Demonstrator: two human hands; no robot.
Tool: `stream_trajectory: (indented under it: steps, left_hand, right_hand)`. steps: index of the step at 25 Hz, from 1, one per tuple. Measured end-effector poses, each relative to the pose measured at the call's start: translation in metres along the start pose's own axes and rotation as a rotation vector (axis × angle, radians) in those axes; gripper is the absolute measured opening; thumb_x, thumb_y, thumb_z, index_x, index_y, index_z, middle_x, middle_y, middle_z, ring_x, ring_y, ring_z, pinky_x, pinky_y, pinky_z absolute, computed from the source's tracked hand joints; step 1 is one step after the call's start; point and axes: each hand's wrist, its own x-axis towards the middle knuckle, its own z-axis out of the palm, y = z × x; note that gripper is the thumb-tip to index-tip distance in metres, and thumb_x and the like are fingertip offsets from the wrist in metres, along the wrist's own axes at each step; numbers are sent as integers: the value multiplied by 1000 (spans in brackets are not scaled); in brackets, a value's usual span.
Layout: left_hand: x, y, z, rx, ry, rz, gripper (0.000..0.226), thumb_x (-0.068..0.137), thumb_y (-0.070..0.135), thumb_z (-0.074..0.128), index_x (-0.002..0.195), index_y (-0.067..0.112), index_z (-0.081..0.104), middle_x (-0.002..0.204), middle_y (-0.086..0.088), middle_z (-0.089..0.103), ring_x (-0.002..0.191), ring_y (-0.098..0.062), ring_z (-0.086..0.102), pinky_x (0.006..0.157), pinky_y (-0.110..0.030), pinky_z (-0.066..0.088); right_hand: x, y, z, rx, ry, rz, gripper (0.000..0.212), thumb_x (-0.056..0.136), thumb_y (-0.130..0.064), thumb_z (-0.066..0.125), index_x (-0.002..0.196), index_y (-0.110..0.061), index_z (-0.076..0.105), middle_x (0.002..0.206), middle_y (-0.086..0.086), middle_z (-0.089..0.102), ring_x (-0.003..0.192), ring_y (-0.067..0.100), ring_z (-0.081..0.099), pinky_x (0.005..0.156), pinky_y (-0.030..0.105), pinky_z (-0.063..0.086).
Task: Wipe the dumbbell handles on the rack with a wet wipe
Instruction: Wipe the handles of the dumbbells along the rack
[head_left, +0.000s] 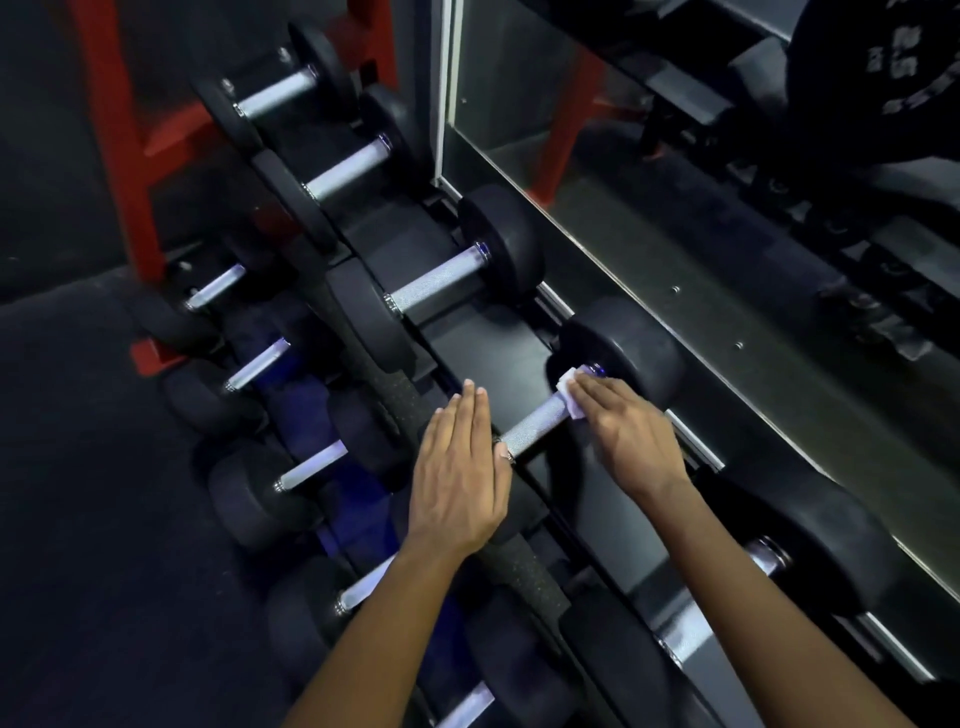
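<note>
A black dumbbell with a knurled silver handle (535, 428) lies on the top shelf of the rack (483, 343). My right hand (623, 434) presses a white wet wipe (569, 392) onto the far end of that handle, next to the far weight head (628, 353). My left hand (460, 478) lies flat, fingers together, over the near weight head, which it hides. Further dumbbells sit along the top shelf, their bare handles (436, 283) angled the same way.
A lower shelf at left carries several smaller dumbbells (260, 364). A mirror (727, 208) runs along the wall at right behind the rack. A red metal frame (119, 130) stands at the back left. Dark rubber floor (78, 493) is at left.
</note>
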Motion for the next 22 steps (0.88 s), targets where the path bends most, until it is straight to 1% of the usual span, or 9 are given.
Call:
stream_trajectory:
  steps: [3, 6, 8, 10, 11, 13, 16, 19, 22]
  left_hand:
    - [-2, 4, 3, -6, 31, -91, 56, 95, 28, 25, 139, -5, 38, 145, -21, 38, 131, -32, 42, 112, -42, 31]
    - [-5, 7, 5, -55, 56, -167, 56, 95, 27, 24, 138, -5, 39, 144, -20, 41, 131, -31, 43, 113, -41, 27]
    - [-6, 6, 4, -64, 60, -152, 56, 95, 28, 24, 137, -5, 40, 143, -20, 43, 130, -31, 44, 111, -43, 31]
    - [-4, 5, 5, -64, 73, -145, 55, 95, 28, 25, 136, -6, 42, 141, -20, 45, 128, -31, 45, 110, -43, 33]
    - [-3, 4, 5, -64, 81, -147, 55, 95, 28, 25, 135, -6, 42, 140, -19, 46, 128, -31, 45, 110, -43, 34]
    - [-5, 5, 4, -70, 79, -147, 55, 95, 28, 26, 135, -5, 44, 139, -19, 47, 127, -31, 46, 109, -42, 35]
    - [-4, 3, 4, -63, 87, -122, 53, 95, 26, 27, 133, -6, 46, 138, -19, 49, 125, -31, 47, 108, -42, 36]
    - [-5, 3, 4, -71, 86, -121, 52, 94, 25, 28, 132, -5, 47, 137, -19, 50, 125, -31, 47, 108, -42, 36]
    - [-4, 2, 3, -83, 74, -118, 53, 95, 25, 26, 134, -5, 46, 138, -19, 48, 127, -31, 46, 108, -44, 37]
  right_hand:
    - [-2, -7, 2, -14, 36, -26, 45, 76, -2, 54, 120, 0, 62, 120, 12, 65, 110, 29, 63, 75, 39, 59]
    - [-11, -21, 12, 22, -55, -159, 48, 83, -10, 36, 124, -2, 60, 127, 13, 61, 117, 28, 59, 81, 40, 57]
    - [-20, -34, 15, 20, -91, -292, 42, 84, -7, 52, 125, -5, 60, 129, 10, 60, 120, 25, 57, 82, 38, 57]
    - [-21, -39, 13, 47, -138, -327, 52, 73, -4, 75, 123, -4, 61, 128, 10, 61, 119, 23, 58, 85, 33, 56]
    - [-19, -40, 14, 64, -145, -315, 55, 70, -3, 78, 123, -3, 61, 127, 10, 61, 119, 24, 57, 86, 33, 55]
    - [-12, -41, 14, 64, -107, -318, 44, 78, -6, 70, 121, -5, 62, 126, 9, 62, 119, 24, 58, 88, 35, 54]
    - [6, -49, 15, -34, -85, -347, 32, 86, -18, 46, 109, -11, 67, 114, 4, 66, 108, 21, 62, 92, 34, 47]
    - [24, -58, 9, -81, -247, -304, 18, 86, -12, 49, 95, -12, 64, 92, 2, 63, 90, 24, 63, 101, 41, 37]
    - [44, -54, -4, -87, -428, -284, 25, 88, -10, 46, 109, -15, 60, 105, 3, 58, 102, 24, 57, 104, 36, 29]
